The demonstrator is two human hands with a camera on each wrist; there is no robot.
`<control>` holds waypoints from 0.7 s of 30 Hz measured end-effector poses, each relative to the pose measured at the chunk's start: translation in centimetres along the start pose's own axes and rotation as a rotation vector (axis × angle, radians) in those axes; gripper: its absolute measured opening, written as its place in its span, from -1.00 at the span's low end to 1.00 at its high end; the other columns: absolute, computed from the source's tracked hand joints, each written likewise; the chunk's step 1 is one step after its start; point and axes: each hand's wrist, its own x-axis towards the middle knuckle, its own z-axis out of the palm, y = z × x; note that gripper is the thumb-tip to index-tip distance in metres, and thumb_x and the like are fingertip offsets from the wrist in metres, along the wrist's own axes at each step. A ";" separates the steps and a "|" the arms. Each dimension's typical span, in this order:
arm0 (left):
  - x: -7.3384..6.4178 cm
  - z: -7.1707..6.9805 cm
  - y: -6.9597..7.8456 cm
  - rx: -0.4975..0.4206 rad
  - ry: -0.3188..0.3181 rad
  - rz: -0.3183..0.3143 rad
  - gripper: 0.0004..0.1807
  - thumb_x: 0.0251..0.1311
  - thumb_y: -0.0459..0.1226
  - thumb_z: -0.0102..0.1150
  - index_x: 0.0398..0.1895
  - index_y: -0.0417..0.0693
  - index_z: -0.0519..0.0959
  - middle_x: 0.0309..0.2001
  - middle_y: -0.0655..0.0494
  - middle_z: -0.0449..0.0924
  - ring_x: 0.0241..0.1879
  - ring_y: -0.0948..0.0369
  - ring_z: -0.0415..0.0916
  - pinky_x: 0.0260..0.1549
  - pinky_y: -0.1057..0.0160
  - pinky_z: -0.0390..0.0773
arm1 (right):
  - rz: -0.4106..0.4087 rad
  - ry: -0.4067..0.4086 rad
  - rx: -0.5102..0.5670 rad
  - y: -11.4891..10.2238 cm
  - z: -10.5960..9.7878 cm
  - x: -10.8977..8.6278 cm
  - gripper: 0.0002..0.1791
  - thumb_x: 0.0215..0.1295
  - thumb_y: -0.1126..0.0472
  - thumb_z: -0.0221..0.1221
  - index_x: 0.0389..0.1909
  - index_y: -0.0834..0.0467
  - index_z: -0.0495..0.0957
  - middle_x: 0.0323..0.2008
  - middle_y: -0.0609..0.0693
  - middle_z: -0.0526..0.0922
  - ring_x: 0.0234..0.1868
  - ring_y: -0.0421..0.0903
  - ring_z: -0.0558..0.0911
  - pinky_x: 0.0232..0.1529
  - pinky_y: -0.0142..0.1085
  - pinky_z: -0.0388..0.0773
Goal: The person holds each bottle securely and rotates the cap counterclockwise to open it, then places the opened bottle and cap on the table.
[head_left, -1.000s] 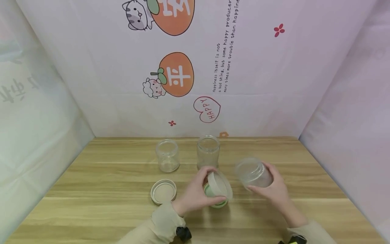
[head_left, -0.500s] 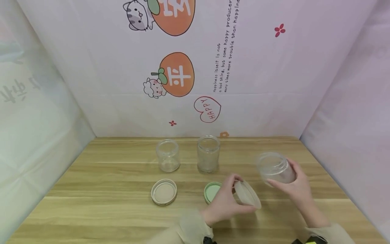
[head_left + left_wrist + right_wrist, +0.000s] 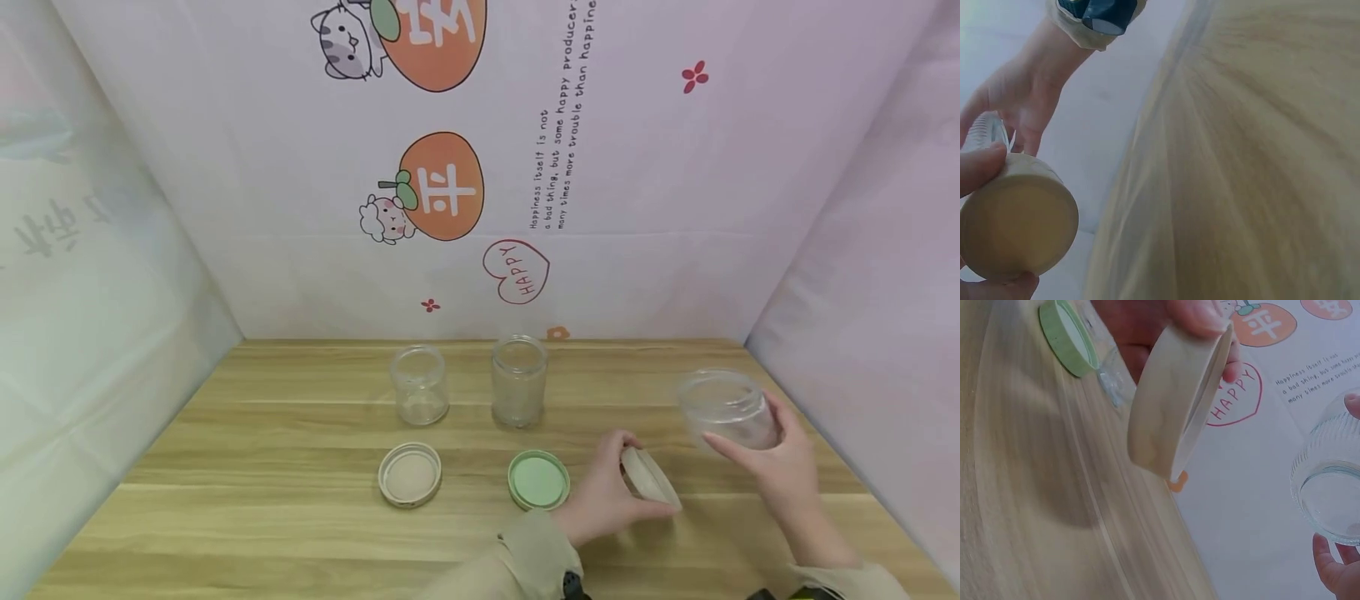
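My left hand (image 3: 603, 497) pinches a cream jar lid (image 3: 651, 480) by its rim, tilted and raised over the table. The lid's flat outer face (image 3: 1019, 225) shows in the left wrist view. My right hand (image 3: 791, 467) grips a clear glass jar (image 3: 726, 410), tilted with its mouth towards the left. Fine ribs run along the jar's wall (image 3: 1319, 450) in the right wrist view. Lid and jar are apart. Closest to the left hand on the table is a green lid (image 3: 538, 480), inner side up.
Two more clear glass jars stand upright near the back: a shorter one (image 3: 420, 387) and a taller one (image 3: 519, 385). A beige lid (image 3: 409, 475) lies in front of the shorter jar. Printed cloth (image 3: 637, 275) walls in the wooden table (image 3: 285, 467) at the back and sides.
Both hands have moved to the right, the left with the cream lid and the right with the glass jar. The green lid, partly hidden before, now shows in full.
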 end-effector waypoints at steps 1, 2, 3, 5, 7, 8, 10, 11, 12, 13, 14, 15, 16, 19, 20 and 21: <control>0.2 0.3 -0.1 -0.005 0.001 -0.007 -0.32 -0.16 -0.25 0.51 0.00 0.05 0.28 -0.05 0.34 0.27 -0.12 0.47 0.32 -0.14 0.52 0.44 | 0.005 0.003 0.006 0.1 -0.2 0.0 -0.08 -0.08 0.35 0.41 0.36 0.13 0.21 -0.15 -0.56 0.33 -0.15 -0.52 0.33 -0.23 -0.74 0.25; 0.4 0.5 -0.2 -0.007 0.002 -0.014 -0.32 -0.16 -0.26 0.51 0.00 0.07 0.28 -0.06 0.34 0.27 -0.13 0.47 0.32 -0.15 0.52 0.44 | 0.010 0.009 0.008 0.1 -0.4 0.1 -0.09 -0.07 0.36 0.41 0.36 0.11 0.22 -0.15 -0.55 0.34 -0.16 -0.52 0.34 -0.23 -0.74 0.26; 0.6 0.7 -0.3 -0.012 0.002 -0.023 -0.32 -0.16 -0.26 0.51 0.00 0.08 0.27 -0.05 0.35 0.26 -0.13 0.47 0.31 -0.16 0.52 0.43 | 0.014 0.012 0.006 0.2 -0.5 0.1 -0.10 -0.07 0.35 0.41 0.36 0.09 0.23 -0.16 -0.55 0.34 -0.17 -0.53 0.35 -0.23 -0.75 0.26; 0.9 1.2 -0.6 -0.017 0.006 -0.042 -0.31 -0.18 -0.28 0.52 0.00 0.10 0.28 -0.06 0.36 0.27 -0.14 0.47 0.31 -0.16 0.51 0.43 | 0.021 0.012 0.005 0.3 -0.8 0.1 -0.11 -0.04 0.35 0.40 0.36 0.06 0.22 -0.17 -0.55 0.35 -0.18 -0.53 0.36 -0.23 -0.75 0.27; 1.2 1.6 -0.8 -0.012 0.024 -0.056 -0.29 -0.23 -0.29 0.54 -0.02 0.11 0.29 -0.08 0.37 0.28 -0.15 0.47 0.31 -0.16 0.51 0.42 | 0.026 0.005 0.003 0.4 -1.0 0.1 -0.12 -0.03 0.34 0.39 0.35 0.05 0.22 -0.17 -0.54 0.35 -0.19 -0.53 0.37 -0.24 -0.74 0.28; 1.3 1.8 -0.8 -0.010 0.034 -0.062 -0.29 -0.25 -0.29 0.55 -0.02 0.11 0.30 -0.09 0.37 0.29 -0.15 0.47 0.31 -0.16 0.51 0.42 | 0.028 -0.002 0.004 0.5 -1.0 0.1 -0.12 -0.02 0.34 0.39 0.35 0.04 0.22 -0.17 -0.54 0.36 -0.19 -0.52 0.37 -0.24 -0.74 0.29; 1.6 2.1 -1.0 -0.002 0.052 -0.064 -0.28 -0.29 -0.30 0.56 -0.03 0.09 0.31 -0.10 0.37 0.31 -0.15 0.47 0.31 -0.15 0.52 0.41 | 0.025 -0.018 0.005 0.6 -1.1 0.1 -0.12 -0.01 0.35 0.38 0.37 0.05 0.20 -0.16 -0.53 0.35 -0.18 -0.52 0.37 -0.24 -0.74 0.30; 1.7 2.2 -1.0 0.006 0.059 -0.065 -0.27 -0.29 -0.30 0.56 -0.03 0.09 0.31 -0.11 0.38 0.31 -0.16 0.48 0.31 -0.14 0.52 0.41 | 0.025 -0.022 0.004 0.7 -1.1 0.0 -0.11 -0.01 0.35 0.38 0.37 0.06 0.19 -0.16 -0.53 0.35 -0.19 -0.52 0.37 -0.24 -0.74 0.31; 1.8 2.3 -1.1 0.014 0.064 -0.065 -0.27 -0.30 -0.30 0.57 -0.03 0.08 0.32 -0.11 0.37 0.32 -0.16 0.48 0.31 -0.14 0.52 0.41 | 0.024 -0.022 0.007 0.7 -1.1 0.0 -0.11 -0.01 0.36 0.38 0.37 0.06 0.19 -0.16 -0.53 0.36 -0.19 -0.52 0.38 -0.24 -0.74 0.31; 1.9 2.4 -1.1 0.020 0.069 -0.063 -0.26 -0.31 -0.30 0.57 -0.02 0.06 0.32 -0.11 0.37 0.32 -0.16 0.48 0.31 -0.13 0.52 0.40 | 0.022 -0.022 0.010 0.7 -1.0 0.0 -0.11 -0.01 0.36 0.38 0.37 0.06 0.19 -0.16 -0.54 0.36 -0.18 -0.53 0.38 -0.23 -0.75 0.31; 1.9 2.5 -1.2 0.027 0.071 -0.061 -0.26 -0.31 -0.30 0.58 -0.02 0.05 0.32 -0.11 0.37 0.32 -0.15 0.48 0.31 -0.13 0.52 0.40 | 0.020 -0.021 0.014 0.8 -1.0 0.0 -0.11 -0.01 0.37 0.37 0.37 0.06 0.19 -0.15 -0.54 0.36 -0.18 -0.53 0.38 -0.23 -0.75 0.32; 2.0 2.6 -1.2 0.035 0.073 -0.061 -0.26 -0.32 -0.30 0.58 -0.01 0.04 0.33 -0.11 0.37 0.32 -0.15 0.48 0.31 -0.13 0.53 0.40 | 0.017 -0.018 0.020 0.8 -1.0 0.1 -0.11 -0.02 0.39 0.37 0.37 0.06 0.19 -0.15 -0.53 0.36 -0.18 -0.53 0.39 -0.22 -0.76 0.32; 2.1 2.7 -1.3 0.039 0.072 -0.063 -0.25 -0.32 -0.30 0.58 -0.01 0.03 0.33 -0.11 0.37 0.32 -0.15 0.48 0.31 -0.13 0.53 0.40 | 0.015 -0.015 0.028 0.8 -1.0 0.1 -0.11 -0.02 0.40 0.37 0.37 0.06 0.20 -0.15 -0.53 0.37 -0.18 -0.52 0.39 -0.22 -0.76 0.33; 2.3 2.8 -1.5 0.056 0.070 -0.063 -0.23 -0.34 -0.29 0.59 0.01 0.00 0.33 -0.10 0.36 0.32 -0.16 0.48 0.30 -0.13 0.53 0.40 | 0.009 -0.011 0.037 0.8 -0.9 0.1 -0.11 -0.02 0.42 0.36 0.37 0.07 0.20 -0.14 -0.53 0.38 -0.17 -0.53 0.40 -0.21 -0.76 0.34; 2.3 2.8 -1.5 0.064 0.067 -0.065 -0.23 -0.33 -0.28 0.59 0.01 0.00 0.33 -0.09 0.36 0.32 -0.15 0.48 0.30 -0.13 0.53 0.40 | 0.010 -0.011 0.037 0.8 -0.9 0.2 -0.10 -0.02 0.42 0.36 0.37 0.08 0.19 -0.14 -0.53 0.37 -0.17 -0.53 0.40 -0.21 -0.76 0.34; 2.4 2.8 -1.6 0.072 0.064 -0.067 -0.23 -0.34 -0.27 0.59 0.01 0.00 0.33 -0.09 0.36 0.32 -0.15 0.48 0.31 -0.12 0.53 0.40 | 0.010 -0.013 0.035 0.9 -0.9 0.2 -0.09 -0.02 0.41 0.37 0.38 0.09 0.18 -0.13 -0.53 0.37 -0.16 -0.53 0.39 -0.20 -0.76 0.33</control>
